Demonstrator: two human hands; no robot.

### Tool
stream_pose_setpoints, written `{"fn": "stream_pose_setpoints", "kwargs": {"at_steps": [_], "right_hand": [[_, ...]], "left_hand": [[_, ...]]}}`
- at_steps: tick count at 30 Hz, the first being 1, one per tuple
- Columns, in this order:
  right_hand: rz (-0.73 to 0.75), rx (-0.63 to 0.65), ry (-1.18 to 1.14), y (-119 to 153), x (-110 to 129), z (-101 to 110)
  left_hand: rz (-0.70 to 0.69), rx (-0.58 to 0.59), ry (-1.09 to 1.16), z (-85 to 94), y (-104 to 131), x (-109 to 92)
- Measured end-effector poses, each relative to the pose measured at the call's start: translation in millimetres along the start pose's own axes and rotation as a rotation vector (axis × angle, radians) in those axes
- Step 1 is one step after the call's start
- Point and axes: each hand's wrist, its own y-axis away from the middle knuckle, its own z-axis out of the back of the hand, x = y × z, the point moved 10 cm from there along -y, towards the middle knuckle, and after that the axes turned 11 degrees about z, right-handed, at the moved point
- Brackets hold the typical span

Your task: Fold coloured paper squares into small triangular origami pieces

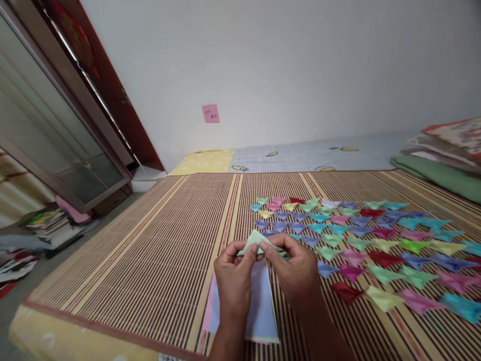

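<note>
Between both hands is a pale green piece of folded paper [255,236], its point turned away from me. My left hand [235,268] pinches its left side with thumb and fingers. On its right side, my right hand [295,265] grips it too, with the two thumbs close together near the middle. Below the hands lies a stack of paper sheets [261,306], blue-violet on top with pink and yellow edges showing; my left forearm hides part of it.
Rows of small folded papers [383,245] in many colours cover the right of the striped mat [150,240]. Folded bedding [447,175] is piled at the far right. A pink note [210,113] is on the wall. A glass-panelled door [56,115] stands at left.
</note>
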Motion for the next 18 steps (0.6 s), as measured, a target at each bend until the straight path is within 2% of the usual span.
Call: {"fn": "stream_pose_setpoints", "kwargs": {"at_steps": [6, 18], "right_hand": [[-0.003, 0.005, -0.057, 0.1, -1.4, -2.1], [-0.007, 0.079, -0.120, -5.6, -9.1, -3.5]], "left_hand": [[-0.008, -0.010, -0.039, 0.7, 0.2, -0.5], [-0.058, 0.147, -0.089, -11.3, 3.5, -14.8]]}}
